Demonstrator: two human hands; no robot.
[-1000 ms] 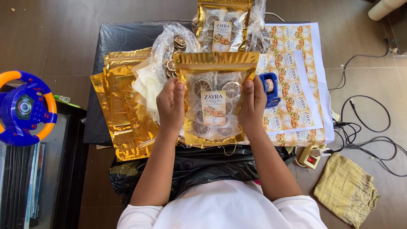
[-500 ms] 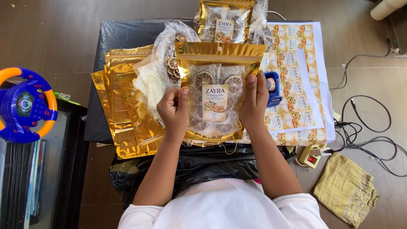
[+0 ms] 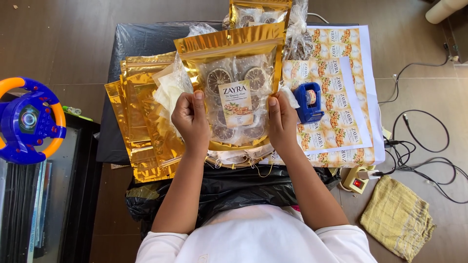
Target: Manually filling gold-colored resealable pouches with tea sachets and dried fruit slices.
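I hold a gold pouch (image 3: 234, 58) with a clear window upright above the table. Dried citrus slices and a small label show through the window. My left hand (image 3: 191, 122) grips its lower left edge, thumb on the front. My right hand (image 3: 282, 122) grips its lower right edge the same way. A stack of flat gold pouches (image 3: 141, 122) lies to the left of my left hand. A blue tape dispenser (image 3: 308, 101) sits just right of my right hand.
A sheet of printed stickers (image 3: 341, 83) covers the table's right side. Another filled pouch (image 3: 253, 12) lies at the far edge. A black plastic bag (image 3: 234, 187) hangs at the front. A toy steering wheel (image 3: 29, 122), cables (image 3: 419, 146) and a yellow cloth (image 3: 397, 216) lie around.
Both hands have lifted the filled pouch up and away from my body. My grip has slid down to its lower edges.
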